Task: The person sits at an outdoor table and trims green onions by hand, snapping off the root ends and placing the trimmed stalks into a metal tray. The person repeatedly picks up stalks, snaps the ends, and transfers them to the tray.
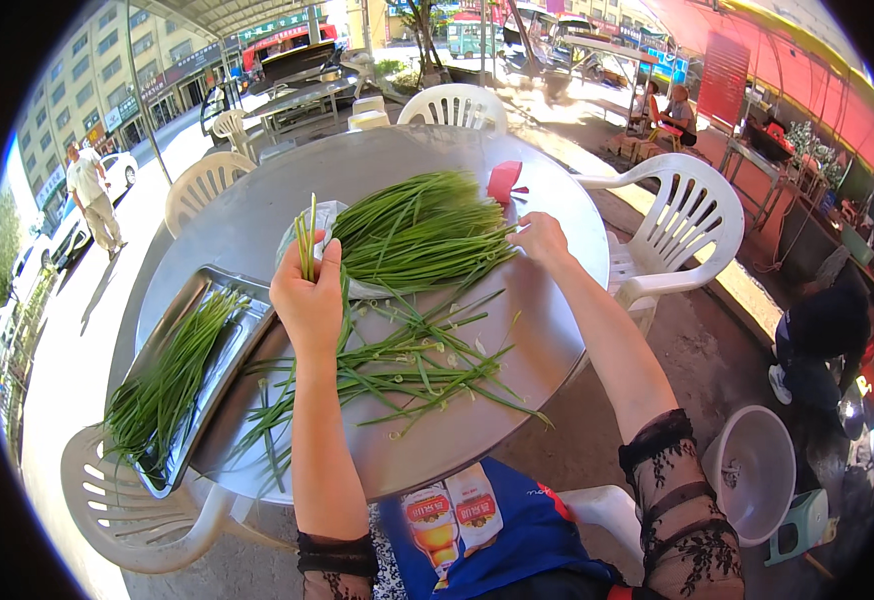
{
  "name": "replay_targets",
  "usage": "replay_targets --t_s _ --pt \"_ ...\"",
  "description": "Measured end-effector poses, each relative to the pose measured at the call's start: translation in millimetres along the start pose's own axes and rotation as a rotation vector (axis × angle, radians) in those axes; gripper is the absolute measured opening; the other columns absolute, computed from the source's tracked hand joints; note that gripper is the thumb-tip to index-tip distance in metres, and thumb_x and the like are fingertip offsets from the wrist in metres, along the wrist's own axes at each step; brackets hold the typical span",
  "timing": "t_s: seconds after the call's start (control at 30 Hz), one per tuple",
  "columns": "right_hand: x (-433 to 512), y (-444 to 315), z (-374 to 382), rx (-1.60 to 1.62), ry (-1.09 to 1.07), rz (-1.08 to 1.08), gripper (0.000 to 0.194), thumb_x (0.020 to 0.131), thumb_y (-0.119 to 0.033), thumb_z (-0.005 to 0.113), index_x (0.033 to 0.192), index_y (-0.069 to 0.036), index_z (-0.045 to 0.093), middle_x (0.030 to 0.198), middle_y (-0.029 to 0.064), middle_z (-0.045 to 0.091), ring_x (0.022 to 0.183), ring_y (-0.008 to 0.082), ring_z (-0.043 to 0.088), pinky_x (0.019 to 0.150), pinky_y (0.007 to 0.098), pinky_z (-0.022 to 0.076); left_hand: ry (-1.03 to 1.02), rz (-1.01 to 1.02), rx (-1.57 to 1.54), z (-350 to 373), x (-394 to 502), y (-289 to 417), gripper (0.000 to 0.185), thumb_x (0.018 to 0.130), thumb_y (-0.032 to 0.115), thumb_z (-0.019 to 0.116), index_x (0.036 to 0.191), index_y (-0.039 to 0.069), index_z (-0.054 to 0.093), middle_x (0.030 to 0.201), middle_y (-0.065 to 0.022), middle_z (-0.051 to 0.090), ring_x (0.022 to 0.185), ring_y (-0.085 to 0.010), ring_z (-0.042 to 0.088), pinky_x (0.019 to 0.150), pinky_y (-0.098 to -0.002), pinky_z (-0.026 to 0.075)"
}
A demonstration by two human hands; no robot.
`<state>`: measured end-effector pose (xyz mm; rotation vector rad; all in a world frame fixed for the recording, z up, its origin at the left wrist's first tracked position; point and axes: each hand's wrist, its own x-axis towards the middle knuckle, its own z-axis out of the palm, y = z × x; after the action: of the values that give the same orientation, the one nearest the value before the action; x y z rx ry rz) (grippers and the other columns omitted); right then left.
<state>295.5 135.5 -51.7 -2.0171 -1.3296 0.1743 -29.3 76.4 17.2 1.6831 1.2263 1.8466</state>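
My left hand (309,289) is closed around a few garlic chives, their pale stem ends (306,236) pointing up and the green leaves hanging below the fist. At the right end of a large garlic chive pile (414,232), my right hand (540,238) has its fingertips against the stem ends; whether it grips a stalk is hard to see. Beneath the pile shows a whitish plastic bag (369,289). Loose chives and trimmed bits (407,375) lie scattered nearer me. To the left, a steel tray (236,341) holds a bundle of chives (181,367).
The round metal table (482,427) carries a red paper-like piece (505,181) beyond the pile. White plastic chairs (681,217) surround it. A pale basin (753,472) and a green stool (801,525) are on the floor at right. A person (90,199) is on the street.
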Motion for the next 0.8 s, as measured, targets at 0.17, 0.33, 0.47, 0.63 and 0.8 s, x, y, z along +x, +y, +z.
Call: replay_targets --t_s 0.17,0.33,0.47,0.63,0.8 --pt "4 8 2 0.054 0.059 -0.012 0.03 0.063 -0.018 0.075 0.089 -0.005 0.065 0.09 0.0109 0.065 0.084 0.0249 0.062 0.074 0.0342 0.048 -0.067 -0.029 0.04 2 1 -6 0.016 0.079 0.016 0.066 0.09 0.005 0.064 0.051 0.0021 0.042 0.048 -0.0073 0.035 0.046 -0.0245 0.031" --pt "5 0 -2 0.31 0.12 -0.155 0.028 0.067 -0.009 0.073 0.09 0.003 0.062 0.073 0.0074 0.063 0.06 0.0134 0.06 0.057 0.0245 0.0489 -0.105 -0.003 0.023 5 -3 -4 0.013 0.079 0.015 0.065 0.085 0.004 0.063 0.049 0.0025 0.04 0.046 -0.0073 0.034 0.045 -0.0249 0.03" --pt "3 -12 0 0.787 -0.082 0.031 0.026 0.07 -0.002 0.07 0.093 0.005 0.059 0.074 0.0071 0.061 0.059 0.0136 0.058 0.053 0.024 0.0484 -0.116 0.007 0.042 5 -3 -1 0.012 0.08 0.015 0.065 0.081 0.003 0.063 0.048 0.0025 0.039 0.044 -0.0075 0.032 0.044 -0.0251 0.029" --pt "-10 -11 0 0.746 -0.305 0.188 0.036 0.078 0.005 0.059 0.112 0.007 0.049 0.08 0.0114 0.06 0.07 0.0191 0.063 0.06 0.0266 0.0538 -0.131 0.013 0.07 7 -3 -4 0.014 0.08 0.016 0.065 0.079 0.002 0.063 0.047 0.0022 0.039 0.045 -0.0077 0.032 0.044 -0.0255 0.029" --pt "5 -24 -22 0.608 -0.08 -0.01 0.044 0.077 0.009 0.055 0.12 0.008 0.044 0.094 0.0165 0.058 0.07 0.0207 0.064 0.056 0.0255 0.0545 -0.164 0.016 0.03 9 -5 -7 0.014 0.078 0.016 0.066 0.08 0.002 0.064 0.047 0.0018 0.04 0.044 -0.0078 0.033 0.044 -0.0257 0.03"
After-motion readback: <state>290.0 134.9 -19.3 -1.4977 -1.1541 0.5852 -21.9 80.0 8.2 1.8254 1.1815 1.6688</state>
